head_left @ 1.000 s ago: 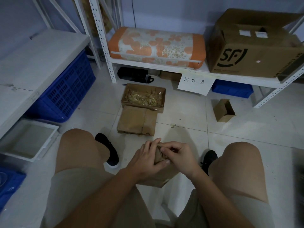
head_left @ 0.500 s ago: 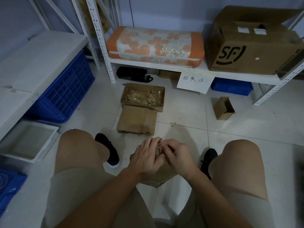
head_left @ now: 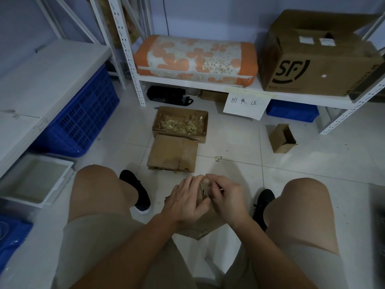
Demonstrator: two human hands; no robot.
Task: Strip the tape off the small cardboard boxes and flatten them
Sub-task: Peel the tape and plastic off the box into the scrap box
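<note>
Both hands shifted slightly; left hand (head_left: 185, 202) clasped the small box (head_left: 205, 223) between the knees, right hand (head_left: 226, 198) pinched at its top edge. Beyond them, flattened cardboard (head_left: 173, 153) lay done; another box (head_left: 282, 138) remained.

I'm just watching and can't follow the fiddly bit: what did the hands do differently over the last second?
Little moved. Both hands closed in over the top of the small box: the left hand keeps gripping its side, while the right hand curled its fingers tighter at the top edge, seemingly picking at tape. The flattened cardboard, the scrap tray and the open box stayed put.
</note>
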